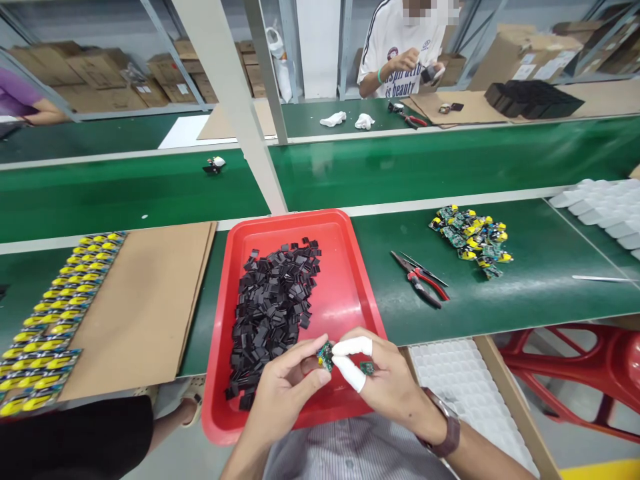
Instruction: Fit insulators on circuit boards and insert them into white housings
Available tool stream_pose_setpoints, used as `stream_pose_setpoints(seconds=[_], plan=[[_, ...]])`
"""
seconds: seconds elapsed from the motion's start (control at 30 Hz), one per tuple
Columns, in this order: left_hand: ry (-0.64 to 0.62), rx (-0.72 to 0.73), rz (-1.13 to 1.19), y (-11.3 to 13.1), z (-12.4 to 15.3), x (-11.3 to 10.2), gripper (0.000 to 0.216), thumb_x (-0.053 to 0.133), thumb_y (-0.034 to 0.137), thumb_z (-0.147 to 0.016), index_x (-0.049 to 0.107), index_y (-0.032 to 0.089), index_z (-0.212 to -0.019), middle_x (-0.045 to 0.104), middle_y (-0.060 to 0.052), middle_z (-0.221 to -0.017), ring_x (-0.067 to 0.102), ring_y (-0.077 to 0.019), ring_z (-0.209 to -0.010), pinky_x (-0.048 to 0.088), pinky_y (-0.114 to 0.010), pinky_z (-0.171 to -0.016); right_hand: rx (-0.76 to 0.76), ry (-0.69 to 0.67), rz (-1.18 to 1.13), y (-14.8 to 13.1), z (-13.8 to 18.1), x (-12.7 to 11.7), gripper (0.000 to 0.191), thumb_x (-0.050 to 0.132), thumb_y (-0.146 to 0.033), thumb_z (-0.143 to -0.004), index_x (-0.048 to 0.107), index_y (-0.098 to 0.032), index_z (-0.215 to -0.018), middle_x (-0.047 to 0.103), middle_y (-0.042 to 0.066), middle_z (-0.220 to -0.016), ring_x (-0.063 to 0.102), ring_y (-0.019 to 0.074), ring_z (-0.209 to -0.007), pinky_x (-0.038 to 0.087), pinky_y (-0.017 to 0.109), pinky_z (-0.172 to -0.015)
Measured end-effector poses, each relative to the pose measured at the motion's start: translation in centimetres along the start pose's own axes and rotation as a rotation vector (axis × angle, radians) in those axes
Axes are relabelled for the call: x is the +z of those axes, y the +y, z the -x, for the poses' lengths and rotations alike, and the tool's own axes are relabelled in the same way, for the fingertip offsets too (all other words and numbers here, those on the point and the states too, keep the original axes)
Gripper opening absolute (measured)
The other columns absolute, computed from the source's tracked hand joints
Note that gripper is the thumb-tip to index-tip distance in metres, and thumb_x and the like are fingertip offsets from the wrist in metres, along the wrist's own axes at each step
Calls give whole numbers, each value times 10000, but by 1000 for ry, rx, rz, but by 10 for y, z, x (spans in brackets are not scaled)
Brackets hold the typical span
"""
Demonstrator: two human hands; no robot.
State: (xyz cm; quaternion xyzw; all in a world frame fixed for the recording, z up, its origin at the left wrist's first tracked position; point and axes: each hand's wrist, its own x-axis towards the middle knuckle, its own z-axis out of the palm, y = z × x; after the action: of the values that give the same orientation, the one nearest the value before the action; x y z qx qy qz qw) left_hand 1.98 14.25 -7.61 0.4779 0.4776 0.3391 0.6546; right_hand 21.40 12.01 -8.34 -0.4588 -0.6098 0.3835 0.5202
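Over the near edge of a red tray (350, 280), my left hand (280, 393) and my right hand (385, 380) meet. Both pinch a small green circuit board with a yellow part (325, 355) between their fingertips. My right thumb and forefinger wear white finger cots. A second small green board (367, 367) sits tucked in my right hand's fingers. A heap of small black plastic pieces (273, 310) fills the tray's left half, just beyond my left hand.
Red-handled pliers (420, 279) and a pile of green and yellow boards (473, 239) lie on the green bench to the right. Rows of yellow parts (50, 327) and cardboard (145, 300) lie left. White trays (460, 373) sit below right. A person in white works across the belt.
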Motion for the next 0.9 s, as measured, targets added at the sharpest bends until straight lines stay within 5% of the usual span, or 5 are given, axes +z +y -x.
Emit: stream_pose_setpoints(seconds=[0.23, 0.4, 0.7, 0.9], plan=[[5, 88, -60, -4, 0, 0, 359, 839, 290, -821, 795, 329, -1175, 750, -67, -1234, 724, -244, -1075, 595, -363, -977, 26, -40, 22, -5, -2, -3, 217, 620, -67, -902, 702, -240, -1004, 708, 21, -927, 676, 158, -819, 552, 293, -748], [-41, 85, -65, -5, 0, -2, 351, 832, 300, -828, 794, 335, -1176, 759, -68, -1160, 735, -222, -947, 633, -334, -837, 24, -106, 0, 1, -1, -3, 205, 624, -92, -908, 704, -241, -1024, 705, 23, -931, 672, 162, -815, 554, 297, -749], [-79, 63, -81, -11, 0, 0, 367, 818, 299, -845, 781, 304, -1210, 745, -86, -1169, 715, -246, -996, 612, -391, -902, 36, -137, -8, 3, 0, -3, 177, 611, -117, -931, 713, -237, -1014, 711, 33, -932, 667, 172, -828, 564, 309, -769], [-16, 166, -260, -13, 4, 6, 403, 750, 290, -910, 720, 345, -1308, 671, -84, -1331, 656, -271, -1188, 557, -400, -1020, 282, -79, -194, 8, -5, -2, 92, 703, -265, -919, 778, -234, -961, 733, 31, -881, 703, 171, -777, 600, 293, -711]])
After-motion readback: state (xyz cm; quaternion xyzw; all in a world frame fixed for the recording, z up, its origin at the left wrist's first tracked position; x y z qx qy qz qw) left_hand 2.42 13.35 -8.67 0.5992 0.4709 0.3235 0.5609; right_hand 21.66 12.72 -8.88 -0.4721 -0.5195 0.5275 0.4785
